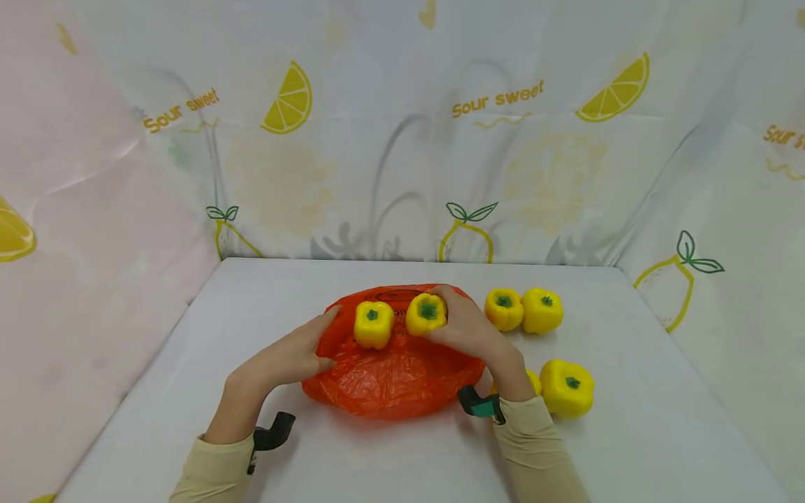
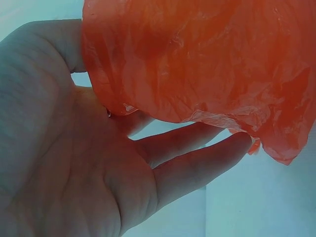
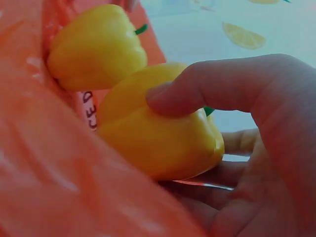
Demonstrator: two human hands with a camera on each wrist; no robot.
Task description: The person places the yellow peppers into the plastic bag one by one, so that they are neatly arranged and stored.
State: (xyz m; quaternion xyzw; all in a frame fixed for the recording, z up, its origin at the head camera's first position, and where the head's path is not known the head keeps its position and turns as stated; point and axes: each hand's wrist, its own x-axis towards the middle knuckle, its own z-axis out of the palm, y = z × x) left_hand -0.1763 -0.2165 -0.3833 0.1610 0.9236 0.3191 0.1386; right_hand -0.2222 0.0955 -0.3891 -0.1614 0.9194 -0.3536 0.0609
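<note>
Head view: one red bag [image 1: 393, 381], plastic, spread mid-table, its long axis running left to right; one held pepper [image 1: 426, 314], yellow, against the bag's far right part, stem end facing up, pinched between thumb and fingers of the right hand [image 1: 468, 325]; one second pepper [image 1: 374, 325], yellow, on the bag, just left of the held one, between it and the left hand [image 1: 292, 356], which is spread at the bag's left edge. To the right, apart from the bag, two far peppers [image 1: 523, 311] side by side; nearer, one near pepper [image 1: 567, 388] beside one mostly hidden by the right wrist. The right hand is the nearer to all four. White table [image 1: 371, 468] shows before the bag and along its left, leaving room there; the right side is more crowded. Left wrist view: fingers straight and parted, red film across them; the covered tips I cannot tell. Right wrist view: the held pepper's stem end points to the palm, its blunt end toward the bag, partly behind a slanting near fold; the second pepper lies just beyond, lettered film behind. Whether the two touch I cannot tell.
</note>
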